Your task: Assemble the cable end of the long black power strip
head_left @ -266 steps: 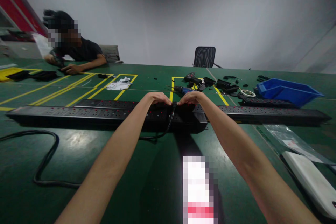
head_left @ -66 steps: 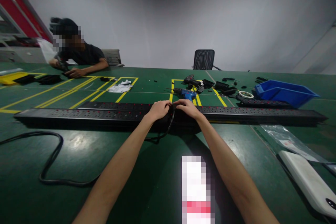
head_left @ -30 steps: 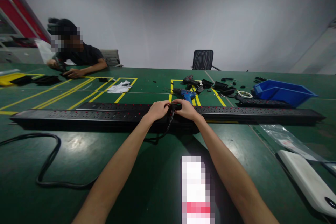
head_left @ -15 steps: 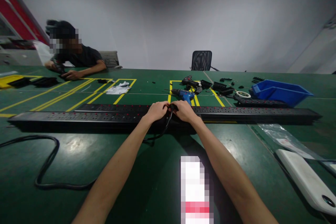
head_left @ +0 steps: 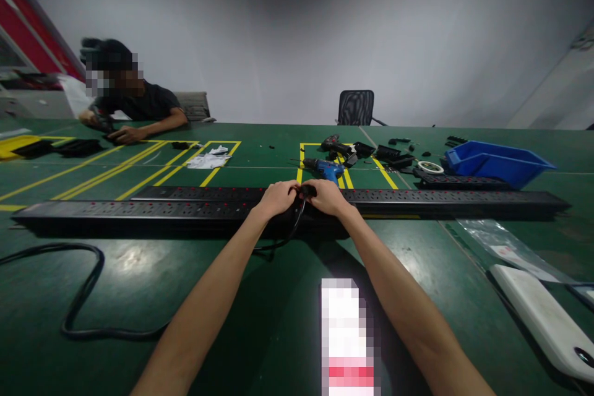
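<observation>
My left hand (head_left: 278, 198) and my right hand (head_left: 327, 197) meet over two long black power strips, fingers closed around the dark end of a black cable (head_left: 299, 218). That end looks like a plug, but fingers hide much of it. The cable drops over the near side of the front power strip (head_left: 139, 211), and a thick length of black cable loops on the table to the left. Behind and to the right runs the second power strip (head_left: 455, 199), its top dotted with red.
Beyond the strips lie a blue drill (head_left: 325, 168) and a darker drill (head_left: 335, 145). A blue bin (head_left: 496, 164) and a tape roll (head_left: 430, 167) are right. Nearer me are a white device (head_left: 538, 315) and a bright screen (head_left: 343, 322). A person (head_left: 134, 99) works far left.
Both hands stay around the cable end at nearly the same spot. The view has shifted very slightly; nothing else visibly moves.
</observation>
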`<state>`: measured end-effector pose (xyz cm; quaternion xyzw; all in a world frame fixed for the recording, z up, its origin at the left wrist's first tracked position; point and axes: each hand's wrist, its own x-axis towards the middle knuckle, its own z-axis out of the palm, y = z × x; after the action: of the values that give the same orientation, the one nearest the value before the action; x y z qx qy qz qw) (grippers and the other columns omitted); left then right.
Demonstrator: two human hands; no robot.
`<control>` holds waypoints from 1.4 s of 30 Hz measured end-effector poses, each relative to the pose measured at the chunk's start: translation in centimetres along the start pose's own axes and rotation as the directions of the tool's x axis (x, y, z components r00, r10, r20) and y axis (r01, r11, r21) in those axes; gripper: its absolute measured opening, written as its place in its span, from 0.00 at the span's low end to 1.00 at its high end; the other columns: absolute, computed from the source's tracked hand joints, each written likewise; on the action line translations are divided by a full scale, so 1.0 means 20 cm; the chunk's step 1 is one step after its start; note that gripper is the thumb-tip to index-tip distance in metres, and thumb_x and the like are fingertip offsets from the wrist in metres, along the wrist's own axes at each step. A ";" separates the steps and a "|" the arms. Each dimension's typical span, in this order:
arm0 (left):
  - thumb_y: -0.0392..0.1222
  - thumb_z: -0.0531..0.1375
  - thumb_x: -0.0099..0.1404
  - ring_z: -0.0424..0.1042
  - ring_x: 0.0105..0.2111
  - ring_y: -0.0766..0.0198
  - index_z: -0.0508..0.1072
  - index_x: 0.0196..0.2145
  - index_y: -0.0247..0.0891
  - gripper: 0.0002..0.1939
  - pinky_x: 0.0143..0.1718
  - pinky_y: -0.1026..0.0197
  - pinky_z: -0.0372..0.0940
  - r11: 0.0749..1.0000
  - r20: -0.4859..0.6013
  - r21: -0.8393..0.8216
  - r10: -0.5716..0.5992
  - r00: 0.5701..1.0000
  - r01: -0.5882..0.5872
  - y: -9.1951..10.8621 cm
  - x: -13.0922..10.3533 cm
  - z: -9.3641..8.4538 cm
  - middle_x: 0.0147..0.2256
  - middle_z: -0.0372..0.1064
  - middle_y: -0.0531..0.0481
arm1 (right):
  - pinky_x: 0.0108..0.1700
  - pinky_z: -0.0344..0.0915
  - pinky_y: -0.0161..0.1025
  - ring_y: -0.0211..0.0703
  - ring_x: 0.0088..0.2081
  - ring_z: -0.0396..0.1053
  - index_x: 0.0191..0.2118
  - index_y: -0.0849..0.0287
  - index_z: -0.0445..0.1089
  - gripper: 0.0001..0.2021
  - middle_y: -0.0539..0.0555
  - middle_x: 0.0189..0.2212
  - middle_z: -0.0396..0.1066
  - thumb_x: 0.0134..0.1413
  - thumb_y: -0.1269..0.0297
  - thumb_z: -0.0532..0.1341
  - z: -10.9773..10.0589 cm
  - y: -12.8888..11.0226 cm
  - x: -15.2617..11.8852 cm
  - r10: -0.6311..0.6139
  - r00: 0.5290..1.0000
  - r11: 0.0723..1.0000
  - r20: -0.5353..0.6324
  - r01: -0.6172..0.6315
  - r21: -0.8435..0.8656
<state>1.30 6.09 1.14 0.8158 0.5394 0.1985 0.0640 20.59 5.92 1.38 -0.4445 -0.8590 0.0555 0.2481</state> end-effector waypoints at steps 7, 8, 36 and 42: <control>0.40 0.51 0.68 0.73 0.49 0.55 0.75 0.49 0.48 0.17 0.51 0.55 0.64 1.000 0.018 0.006 -0.020 1.000 0.020 0.01 0.00 0.00 0.48 0.75 0.50 | 0.50 0.64 0.38 0.45 0.46 0.72 0.46 0.56 0.76 0.18 0.52 0.44 0.76 0.49 0.72 0.59 -0.02 0.05 0.00 0.006 1.000 0.947 0.000 -0.006 0.320; 0.40 0.51 0.68 0.73 0.49 0.55 0.74 0.49 0.48 0.17 0.51 0.55 0.64 1.000 0.021 0.007 -0.023 1.000 0.023 0.01 0.00 0.00 0.48 0.75 0.50 | 0.50 0.64 0.38 0.45 0.45 0.72 0.47 0.56 0.76 0.18 0.52 0.44 0.76 0.48 0.72 0.61 -0.02 0.05 -0.01 -0.002 1.000 0.947 -0.004 0.003 0.322; 0.38 0.47 0.69 0.74 0.47 0.54 0.74 0.48 0.47 0.18 0.47 0.56 0.64 0.998 0.031 0.061 -0.006 1.000 0.005 0.00 0.00 0.00 0.47 0.76 0.49 | 0.42 0.59 0.40 0.54 0.43 0.70 0.46 0.63 0.69 0.18 0.65 0.42 0.74 0.60 0.52 0.57 -0.02 -0.10 0.05 0.037 0.990 0.918 0.138 0.021 -0.395; 0.37 0.48 0.69 0.74 0.46 0.55 0.75 0.46 0.47 0.18 0.46 0.57 0.64 0.998 0.035 0.058 -0.016 0.999 0.014 0.01 0.00 -0.01 0.45 0.76 0.50 | 0.40 0.59 0.40 0.54 0.41 0.72 0.44 0.63 0.70 0.20 0.66 0.39 0.75 0.61 0.51 0.54 -0.03 -0.10 0.10 0.055 0.986 0.899 0.157 0.019 -0.437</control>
<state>1.33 6.06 1.35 0.8166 0.5499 0.1677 0.0515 18.40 6.14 3.21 -0.4905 -0.8629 -0.0996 0.0697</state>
